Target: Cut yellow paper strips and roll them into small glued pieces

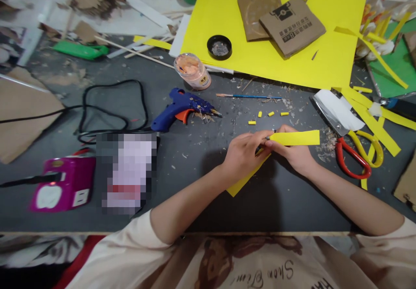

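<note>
Above the grey table my left hand point(244, 154) and my right hand point(296, 154) meet, fingers closed and pinching a yellow paper strip point(297, 138). One end of the strip sticks out to the right over my right hand. A yellow paper piece point(247, 179) also hangs below my left hand; whether it belongs to the same strip is hidden. A small dark tip shows between the fingertips, too small to name. Just beyond the hands lie several small yellow paper rolls, one of them a short roll point(251, 123) nearest my left hand.
A blue glue gun point(182, 107) and a thin paintbrush point(250, 96) lie beyond my hands. Scissors point(352, 152) rest at right among yellow strips point(383, 133). At the back are a jar point(193, 72) and yellow sheets point(312, 70). A phone point(130, 172) and purple box point(65, 183) sit left.
</note>
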Available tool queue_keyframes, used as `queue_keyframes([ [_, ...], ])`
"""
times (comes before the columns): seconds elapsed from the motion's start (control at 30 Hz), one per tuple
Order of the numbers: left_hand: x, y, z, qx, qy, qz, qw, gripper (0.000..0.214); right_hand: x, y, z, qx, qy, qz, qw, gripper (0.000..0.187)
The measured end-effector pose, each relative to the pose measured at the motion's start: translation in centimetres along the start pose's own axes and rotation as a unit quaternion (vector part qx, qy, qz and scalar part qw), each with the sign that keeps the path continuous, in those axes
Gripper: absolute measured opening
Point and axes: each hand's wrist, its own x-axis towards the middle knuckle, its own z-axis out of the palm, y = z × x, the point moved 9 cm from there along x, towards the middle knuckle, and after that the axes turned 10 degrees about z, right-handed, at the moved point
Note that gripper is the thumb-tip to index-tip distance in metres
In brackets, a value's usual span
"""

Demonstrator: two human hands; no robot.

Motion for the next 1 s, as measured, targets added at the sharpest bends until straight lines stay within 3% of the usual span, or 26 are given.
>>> queue_keyframes([
  [0.07, 0.1, 0.3, -0.1, -0.004, 0.002, 0.014, 1.0, 0.016, 0.0, -0.1, 0.0, 0.002, -0.002, 0.004, 1.0, 0.042],
  [0.27, 0.4, -0.6, -0.1, -0.044, -0.008, -0.041, 0.998, 0.025, 0.2, 1.1, -0.1, 0.044, -0.035, 0.021, 0.998, 0.035],
  [0.53, 0.3, -0.8, 0.1, -0.121, -0.002, -0.049, 0.991, 0.023, 0.3, 1.5, 0.9, 0.099, -0.103, 0.035, 0.989, 0.032],
  [0.73, 0.4, -0.8, -0.4, -0.068, 0.003, -0.043, 0.997, 0.019, 0.1, 1.0, 1.1, 0.057, -0.104, 0.023, 0.993, 0.032],
  [1.0, 0.3, 0.9, -1.0, 0.014, 0.026, 0.062, 0.998, 0.019, -0.4, -0.3, 1.0, -0.018, -0.064, 0.025, 0.997, 0.042],
])
